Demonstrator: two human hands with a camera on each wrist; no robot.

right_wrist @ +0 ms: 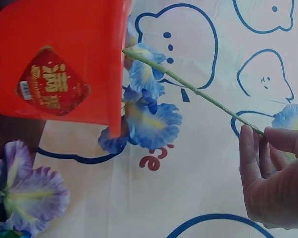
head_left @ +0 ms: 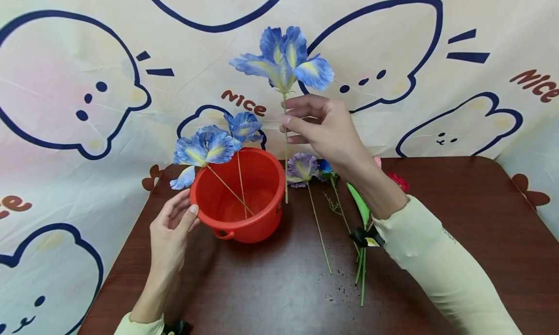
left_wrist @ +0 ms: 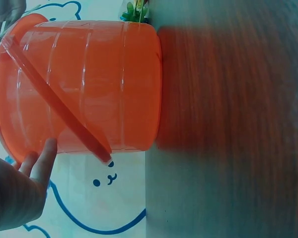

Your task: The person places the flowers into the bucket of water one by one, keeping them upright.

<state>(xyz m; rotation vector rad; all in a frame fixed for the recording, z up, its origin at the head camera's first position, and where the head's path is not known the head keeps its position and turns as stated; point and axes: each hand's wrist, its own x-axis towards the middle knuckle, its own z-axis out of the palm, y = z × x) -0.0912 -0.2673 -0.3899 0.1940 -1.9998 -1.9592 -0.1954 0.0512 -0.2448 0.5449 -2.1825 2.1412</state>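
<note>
In the head view my right hand (head_left: 329,128) pinches the green stem of a blue artificial iris (head_left: 284,63) between thumb and fingers. The flower is upright, and its stem hangs down by the bucket's right rim. My left hand (head_left: 172,228) grips the left rim of a red plastic bucket (head_left: 257,230), thumb at the rim and fingers against the side. Two other blue irises (head_left: 207,148) lean out over the bucket's left and back rim, stems inside. The right wrist view shows the pinched stem (right_wrist: 203,96) with its lower end right at the bucket's rim.
Right of the bucket, a purple iris (head_left: 302,169) lies on the dark wooden table (head_left: 279,296). Several more flowers lie beside it, with a green leaf (head_left: 359,204) and a black tie (head_left: 366,237). A printed cloth (head_left: 192,68) hangs behind. Small dark crumbs dot the tabletop.
</note>
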